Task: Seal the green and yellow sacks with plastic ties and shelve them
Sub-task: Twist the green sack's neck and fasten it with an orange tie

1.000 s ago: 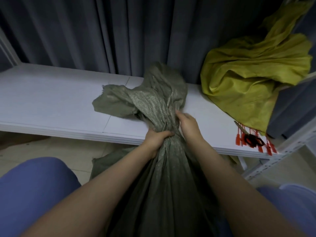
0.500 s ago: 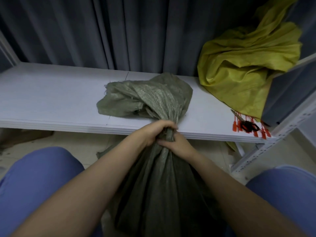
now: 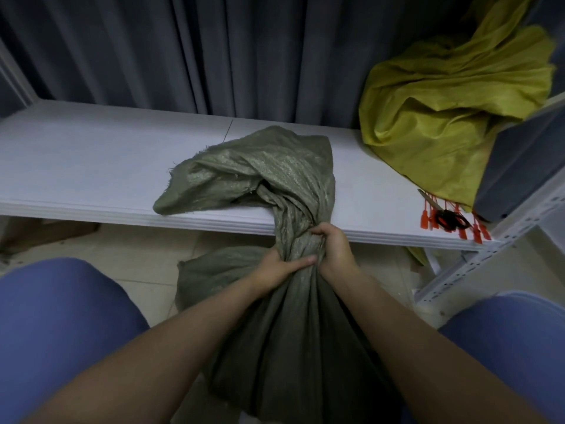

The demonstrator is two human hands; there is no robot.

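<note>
— Where's the green sack now?

— Standing between my knees, its loose mouth flopped onto the white shelf. My left hand and right hand are side by side, both fisted tight around its twisted neck.

— Tied?

— No tie on it that I can see. The orange plastic ties lie at the shelf's right end, well away from my hands.

— And the yellow sack?

— Slumped on the shelf, apparently unsealed. I'd say we're early: both seals and shelving the green one remain.
</note>
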